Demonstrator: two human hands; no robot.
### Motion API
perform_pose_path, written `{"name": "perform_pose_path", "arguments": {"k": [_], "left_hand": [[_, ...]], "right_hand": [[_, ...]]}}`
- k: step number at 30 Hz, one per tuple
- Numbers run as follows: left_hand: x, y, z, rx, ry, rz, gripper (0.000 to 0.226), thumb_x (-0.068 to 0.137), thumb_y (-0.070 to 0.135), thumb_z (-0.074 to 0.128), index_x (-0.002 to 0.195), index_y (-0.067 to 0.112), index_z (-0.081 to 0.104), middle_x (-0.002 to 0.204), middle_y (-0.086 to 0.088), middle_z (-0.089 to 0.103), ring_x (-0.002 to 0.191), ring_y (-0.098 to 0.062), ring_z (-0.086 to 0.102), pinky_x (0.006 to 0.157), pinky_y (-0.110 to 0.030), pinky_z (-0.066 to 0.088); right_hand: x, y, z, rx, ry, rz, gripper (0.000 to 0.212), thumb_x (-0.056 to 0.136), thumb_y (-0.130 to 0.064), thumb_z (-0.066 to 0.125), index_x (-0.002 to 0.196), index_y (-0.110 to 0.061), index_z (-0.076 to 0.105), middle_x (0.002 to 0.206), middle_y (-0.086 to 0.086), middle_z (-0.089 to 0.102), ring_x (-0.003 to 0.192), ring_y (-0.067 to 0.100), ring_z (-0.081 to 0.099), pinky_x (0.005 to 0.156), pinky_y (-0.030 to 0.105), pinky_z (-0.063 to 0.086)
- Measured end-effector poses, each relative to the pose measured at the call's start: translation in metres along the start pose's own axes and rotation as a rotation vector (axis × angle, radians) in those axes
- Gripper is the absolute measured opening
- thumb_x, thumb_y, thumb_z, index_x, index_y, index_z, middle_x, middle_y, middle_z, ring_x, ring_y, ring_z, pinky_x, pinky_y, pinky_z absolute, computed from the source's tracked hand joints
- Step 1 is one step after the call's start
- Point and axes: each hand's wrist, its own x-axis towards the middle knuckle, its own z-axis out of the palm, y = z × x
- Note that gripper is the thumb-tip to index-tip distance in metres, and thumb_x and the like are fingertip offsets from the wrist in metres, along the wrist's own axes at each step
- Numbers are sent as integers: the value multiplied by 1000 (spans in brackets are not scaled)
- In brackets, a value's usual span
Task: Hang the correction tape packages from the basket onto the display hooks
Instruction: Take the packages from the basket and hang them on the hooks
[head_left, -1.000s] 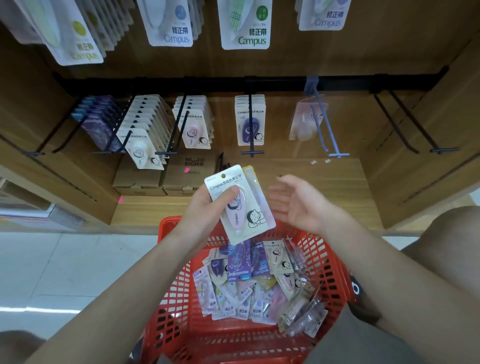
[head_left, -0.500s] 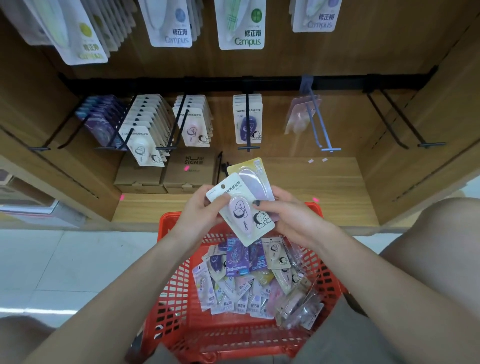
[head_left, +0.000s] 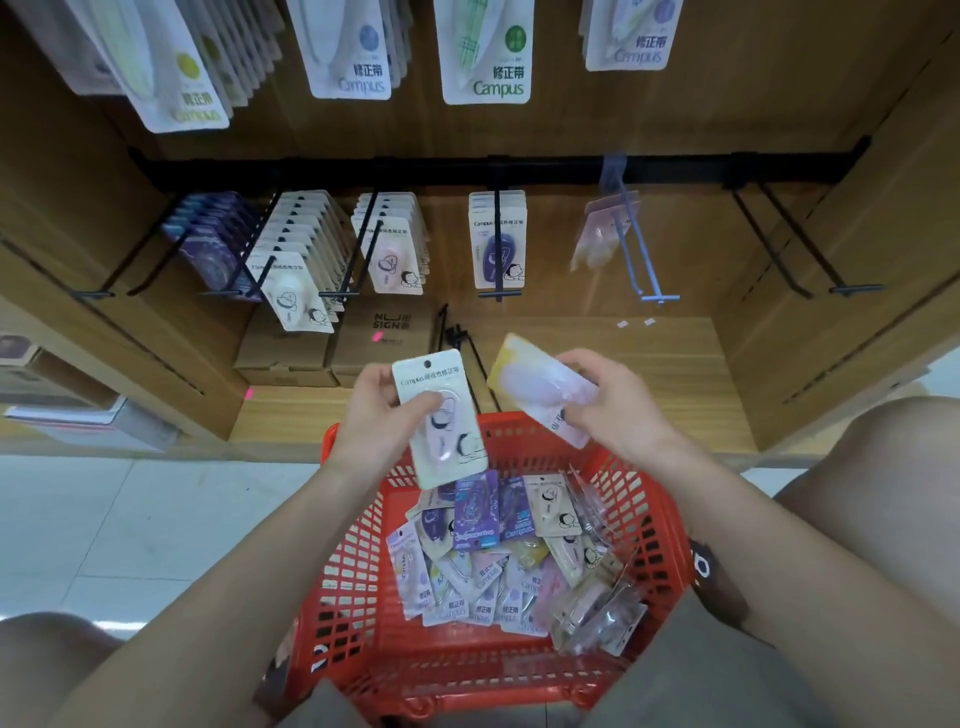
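The two packages, stacked in the left hand (head_left: 375, 415) a moment ago, are now being separated; its grip is keeping the white package (head_left: 440, 415), the right hand (head_left: 608, 410) is pinching the yellow-topped package (head_left: 540, 384), both above the basket (head_left: 358, 587); hanging on the hooks (head_left: 497, 244) is looking imminent.

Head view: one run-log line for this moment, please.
left hand: holds pink-tape package | right hand: holds yellow-edged package | both above red basket | hung: neither

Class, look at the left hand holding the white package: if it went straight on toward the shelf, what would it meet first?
Probably the brown cardboard box on the wooden shelf, below the black hooks; depth is unclear.
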Motion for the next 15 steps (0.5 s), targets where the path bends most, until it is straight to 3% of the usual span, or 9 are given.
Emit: {"name": "perform_pose_path", "arguments": {"k": [3,5,7,9,11,13,15], "left_hand": [[3,0,-6,-31,42,0,27,93,18,79,108,17,57,92,8,81,82,-17,80,71,-40,63],[3,2,-9,-37,39,11,22,95,23,77,110,17,61,95,6,81,84,-20,80,73,-44,64],[4,5,-10,-80,26,25,20,96,23,75,111,16,64,97,3,81,86,-22,80,72,-46,64],[5,7,-12,-106,20,49,20,97,22,74,113,15,63,101,0,81,88,-24,80,72,-45,65],[8,8,-17,-101,28,87,20,99,22,72,114,17,62,104,0,81,90,-23,80,71,-44,65],[12,9,-24,-103,46,112,18,99,24,71,114,19,61,105,2,81,91,-21,80,65,-39,65],[16,9,-31,-130,73,116,19,100,24,71,115,19,60,105,2,81,91,-21,80,62,-36,64]], "right_hand": [[1,1,-6,-18,83,-59,50,74,-1,76,105,-38,65,74,-9,71,60,0,57,56,12,42],[1,-2,-8,130,129,-41,39,75,0,80,95,-31,68,71,-12,73,63,-5,61,61,11,43],[1,-3,-10,282,152,7,31,80,5,79,92,-23,72,80,-12,77,78,1,70,67,13,49],[0,0,-12,457,183,70,24,87,7,74,100,-14,76,97,2,79,91,16,71,79,22,54],[-1,4,-14,657,219,153,24,93,6,68,113,-4,75,112,15,76,101,28,69,93,41,54],[-1,7,-18,809,250,217,27,97,3,65,124,0,69,122,21,72,107,34,67,104,52,51],[2,10,-24,881,285,229,24,99,2,62,122,-3,69,125,23,70,111,35,66,112,57,47]]}}
